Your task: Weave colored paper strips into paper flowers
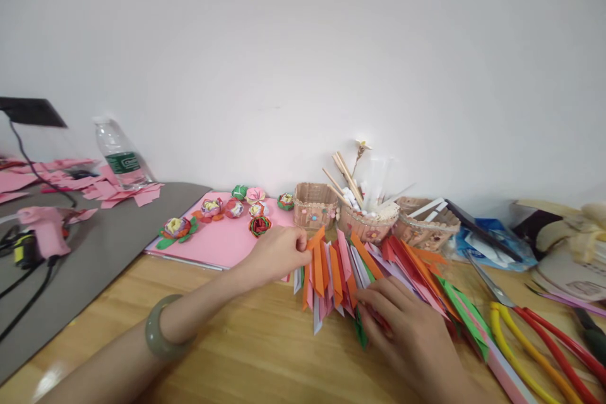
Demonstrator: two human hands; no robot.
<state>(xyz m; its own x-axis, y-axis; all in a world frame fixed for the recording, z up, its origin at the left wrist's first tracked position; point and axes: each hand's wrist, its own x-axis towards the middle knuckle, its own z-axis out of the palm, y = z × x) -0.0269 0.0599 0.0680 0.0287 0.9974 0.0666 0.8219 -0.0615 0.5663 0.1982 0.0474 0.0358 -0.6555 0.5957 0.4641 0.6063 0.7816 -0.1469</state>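
On the wooden table, a row of folded paper pieces (334, 274) in orange, pink, white and green stands in front of the baskets. My left hand (281, 254), below a green bangle (163, 328), is closed at the left end of this row, its thumb and finger pinching an orange folded piece (316, 241). The curled fingers of my right hand (409, 328) press against the row's near side, beside a dark green piece (360, 328). Parts of the paper under the right fingers are hidden. More folded strips (466, 315) lie to the right of that hand.
Several paper flowers (176, 230) rest on and beside a pink sheet (213, 243). Decorated baskets (315, 205) line the wall, one holding sticks. Scissors (502, 309) with red and yellow handles lie right. A pink glue gun (45, 227) and a bottle (120, 154) are left.
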